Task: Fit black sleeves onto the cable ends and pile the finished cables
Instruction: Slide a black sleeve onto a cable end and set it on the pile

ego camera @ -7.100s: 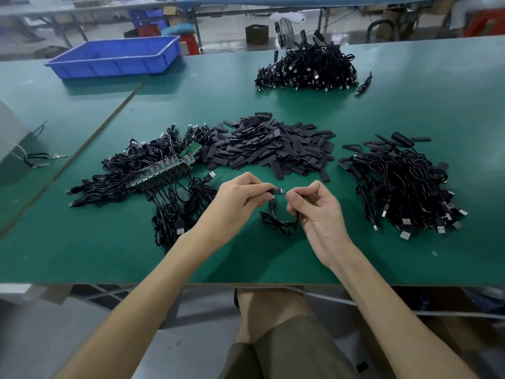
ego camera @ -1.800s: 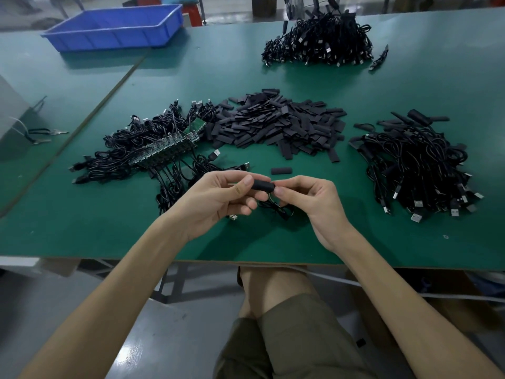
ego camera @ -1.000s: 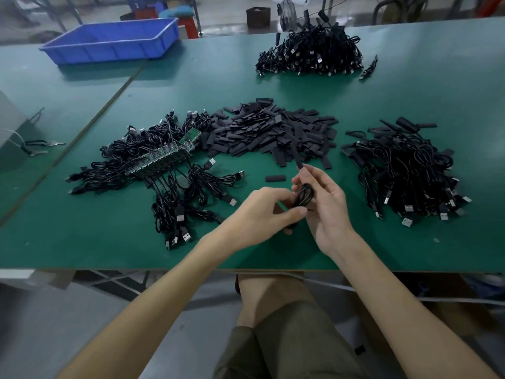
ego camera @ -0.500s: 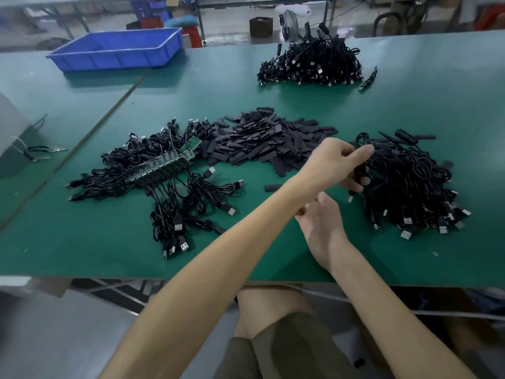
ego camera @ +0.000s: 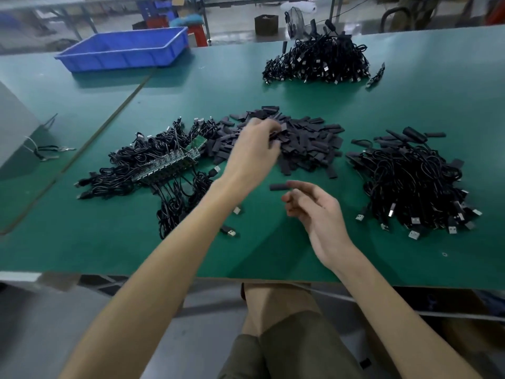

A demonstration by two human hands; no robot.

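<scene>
My left hand (ego camera: 254,149) reaches across to the heap of loose black sleeves (ego camera: 306,143) in the middle of the green table (ego camera: 82,242). Its blurred fingertips are pinched on a sleeve at the heap's left top. My right hand (ego camera: 311,209) hovers nearer to me, fingers loosely apart and holding nothing. A single black sleeve (ego camera: 277,186) lies on the table just beyond its fingertips. The pile of sleeved cables (ego camera: 410,181) sits to the right. Bare cables (ego camera: 142,165), plugged into a green circuit board (ego camera: 169,162), lie to the left.
Another heap of black cables (ego camera: 319,61) lies at the far side. A blue plastic bin (ego camera: 123,50) stands at the back left. Pliers (ego camera: 49,151) lie at the left near a grey box. The table's front edge runs just above my knees.
My left hand has swung left from the sleeved-cable pile, where the cable was let go, to the sleeve heap. My right hand is now without the cable.
</scene>
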